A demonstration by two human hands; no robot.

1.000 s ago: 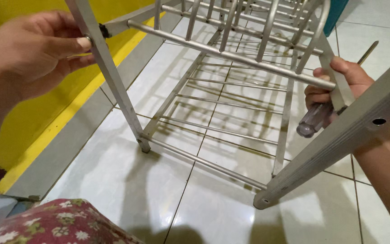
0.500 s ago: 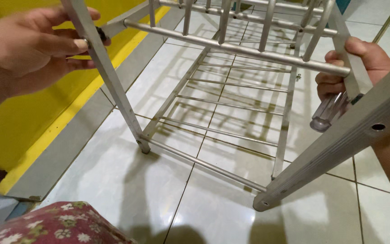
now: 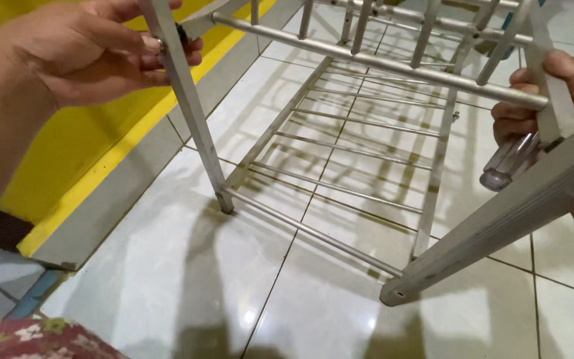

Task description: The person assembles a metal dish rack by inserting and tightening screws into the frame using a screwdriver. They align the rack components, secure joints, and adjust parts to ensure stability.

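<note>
Pinching a small black fastener (image 3: pixel 182 34), the left hand (image 3: pixel 94 50) has risen; right hand (image 3: pixel 549 93) still grips the screwdriver (image 3: pixel 509 163).

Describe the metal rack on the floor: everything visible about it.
The rack looks like dull silver aluminium: flat upright posts joined by round crossbars, with thin parallel rods forming shelves. It stands tilted on glossy white floor tiles. The left hand pinches a small dark fastener at one post; the right hand grips another post while holding a clear-handled screwdriver.
</note>
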